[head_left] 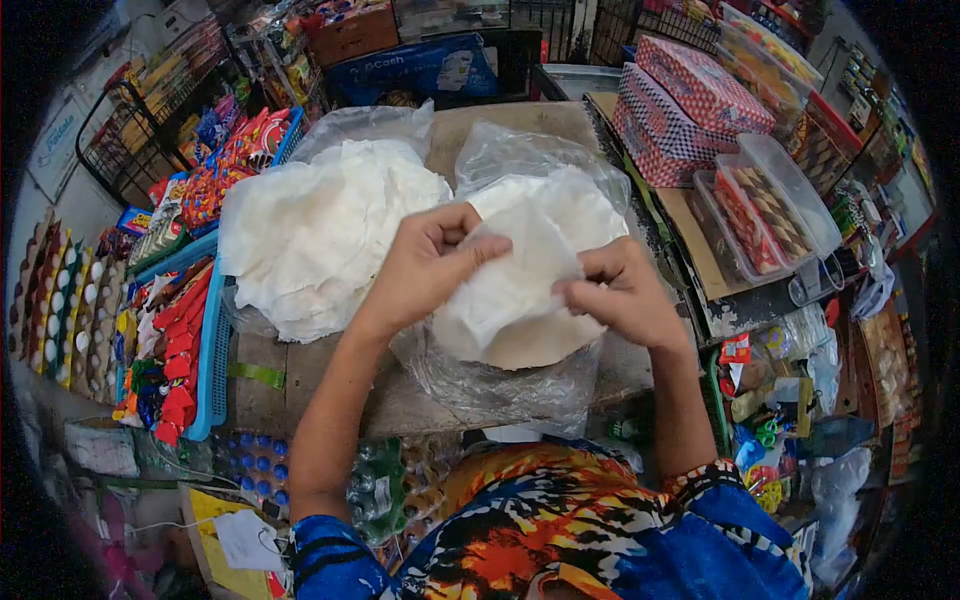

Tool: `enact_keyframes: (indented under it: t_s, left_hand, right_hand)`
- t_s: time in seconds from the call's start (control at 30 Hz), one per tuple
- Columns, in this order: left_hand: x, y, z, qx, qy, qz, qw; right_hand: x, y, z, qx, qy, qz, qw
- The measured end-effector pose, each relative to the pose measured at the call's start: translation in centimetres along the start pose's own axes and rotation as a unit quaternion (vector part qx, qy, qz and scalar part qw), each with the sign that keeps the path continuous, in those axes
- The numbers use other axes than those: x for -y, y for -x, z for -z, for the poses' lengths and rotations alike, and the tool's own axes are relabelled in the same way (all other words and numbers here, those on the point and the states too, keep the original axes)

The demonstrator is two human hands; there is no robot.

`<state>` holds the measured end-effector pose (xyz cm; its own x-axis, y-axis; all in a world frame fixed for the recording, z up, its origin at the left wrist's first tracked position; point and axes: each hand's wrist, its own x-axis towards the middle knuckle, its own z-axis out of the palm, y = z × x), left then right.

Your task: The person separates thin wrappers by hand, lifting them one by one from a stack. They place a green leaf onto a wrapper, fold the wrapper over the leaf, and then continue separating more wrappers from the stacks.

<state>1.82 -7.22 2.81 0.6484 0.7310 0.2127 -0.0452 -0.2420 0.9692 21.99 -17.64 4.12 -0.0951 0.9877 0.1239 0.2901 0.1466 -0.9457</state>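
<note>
A thin white round sheet (pixel 515 265) is held between my two hands, over a stack of similar sheets (pixel 530 350) that lies on clear plastic. My left hand (pixel 435 260) pinches the sheet's left side between thumb and fingers. On the right side, my right hand (pixel 625 290) grips its edge, the fingers closed and slightly blurred. A larger, uneven pile of white sheets (pixel 320 225) rests to the left, also on clear plastic (pixel 365 124). Both piles are on a wooden table (pixel 290 380).
Blue baskets (pixel 213 350) of packaged snacks stand at the left, with egg trays (pixel 75 315) beyond. At the right are red-and-white checkered boxes (pixel 690 100) and clear plastic containers (pixel 755 215). Bottles with blue caps (pixel 258 465) sit below the table's front edge.
</note>
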Motion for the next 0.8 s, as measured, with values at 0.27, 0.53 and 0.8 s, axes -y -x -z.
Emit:
enact_keyframes:
  t_s: [0.27,0.53,0.8]
  left_hand:
    - [0.6,-0.2,0.2,-0.15,-0.236,-0.06,0.958]
    - [0.0,0.6,-2.6,0.011,-0.082,-0.081,0.993]
    - [-0.6,0.3,-2.1,0.013,0.085,-0.035,0.996]
  right_hand:
    - [-3.9,1.3,1.8,-0.06,-0.049,-0.124,0.989]
    - [-0.2,-1.7,0.9,-0.138,0.244,0.058,0.958]
    - [0.5,-2.6,0.7,-0.064,0.251,0.132,0.957]
